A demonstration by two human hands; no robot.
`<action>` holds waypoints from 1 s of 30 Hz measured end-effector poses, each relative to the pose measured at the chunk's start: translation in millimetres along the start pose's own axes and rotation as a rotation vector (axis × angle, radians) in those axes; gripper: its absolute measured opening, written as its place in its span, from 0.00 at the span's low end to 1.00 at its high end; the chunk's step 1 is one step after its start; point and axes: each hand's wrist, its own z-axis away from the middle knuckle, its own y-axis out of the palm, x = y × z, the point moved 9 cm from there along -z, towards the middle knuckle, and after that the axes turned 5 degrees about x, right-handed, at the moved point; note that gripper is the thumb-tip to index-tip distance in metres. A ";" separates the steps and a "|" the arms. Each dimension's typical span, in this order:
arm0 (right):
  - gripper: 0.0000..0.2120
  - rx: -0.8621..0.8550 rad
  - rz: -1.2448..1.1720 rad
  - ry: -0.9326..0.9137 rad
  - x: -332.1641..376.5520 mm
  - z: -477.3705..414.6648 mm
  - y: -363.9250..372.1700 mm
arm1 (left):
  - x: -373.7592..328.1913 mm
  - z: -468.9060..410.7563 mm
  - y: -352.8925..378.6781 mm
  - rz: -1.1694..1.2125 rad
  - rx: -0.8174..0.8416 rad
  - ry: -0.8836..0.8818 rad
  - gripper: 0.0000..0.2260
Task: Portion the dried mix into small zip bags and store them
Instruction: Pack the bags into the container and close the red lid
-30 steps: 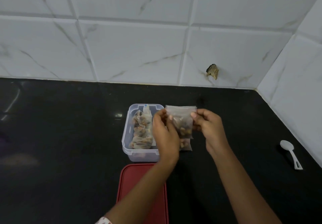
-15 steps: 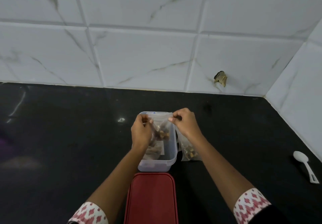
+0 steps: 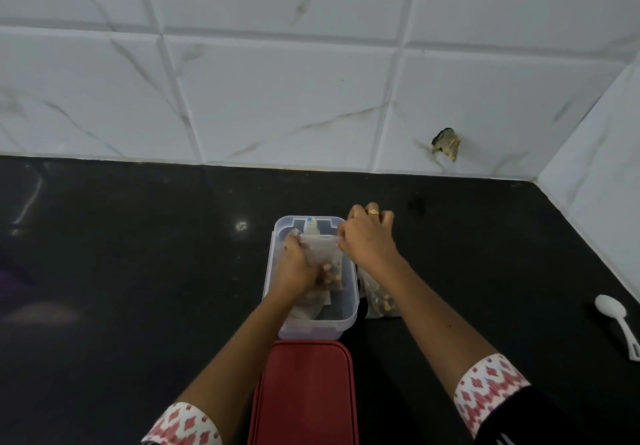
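Since a second ago the zip bag (image 3: 322,250) has dropped from mid-air, right of the box, into the clear plastic container (image 3: 311,332), and both hands have gone down with it. Left hand (image 3: 298,268) is inside the container, fingers curled over the bag's left side and lower body, gripping and pushing it in. Right hand (image 3: 369,240) sits at the right rim, thumb and finger pinching the bag's top right corner; the other fingers are curled and hold nothing I can see. The bag is tilted, its filled bottom towards the near end, on top of other filled bags already stored there. Small white bottle with a blue cap (image 3: 309,224) stands at the far end of the container. One more filled bag (image 3: 379,297) lies on the black counter (image 3: 138,271), just beside the container's right wall and partly under the right forearm. Red lid (image 3: 304,392) lies flat just in front of the container; white spoon (image 3: 620,323) is well apart on the right. Risks, my read: the container looks crowded, so pressing may pop the zip if air is trapped, or leave the top edge above the rim and stop the lid seating. Can't confirm the seal is closed. The forearm could also drag the loose bag when it pulls back.
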 end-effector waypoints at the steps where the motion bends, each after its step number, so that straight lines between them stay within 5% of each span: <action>1: 0.11 0.018 0.018 0.008 1.4 -0.8 3.3 | -0.7 1.3 1.8 -0.021 0.003 -0.011 0.20; 8: 0.11 0.015 0.006 0.037 -1.5 -3.8 9.3 | -1.6 -7.0 1.9 -0.241 -0.047 -0.034 0.31; 14: 0.11 -0.148 -0.440 0.069 -37.0 12.6 -6.0 | -12.9 7.7 -3.5 -0.279 -0.267 0.080 0.31; 18: 0.10 -0.289 -0.597 0.119 -78.4 28.3 -10.4 | -57.1 35.8 3.4 -0.404 -0.457 0.322 0.28; 21: 0.10 -0.245 -0.814 0.230 -107.3 41.8 5.1 | -87.5 53.4 38.2 -0.268 -0.339 0.499 0.22; 24: 0.11 -0.165 -1.039 0.365 -125.5 59.2 41.6 | -80.0 53.7 86.0 -0.153 -0.175 0.376 0.25; 30: 0.09 -0.024 -1.358 0.499 -124.4 86.7 98.8 | -36.6 45.1 135.1 -0.177 -0.134 0.032 0.32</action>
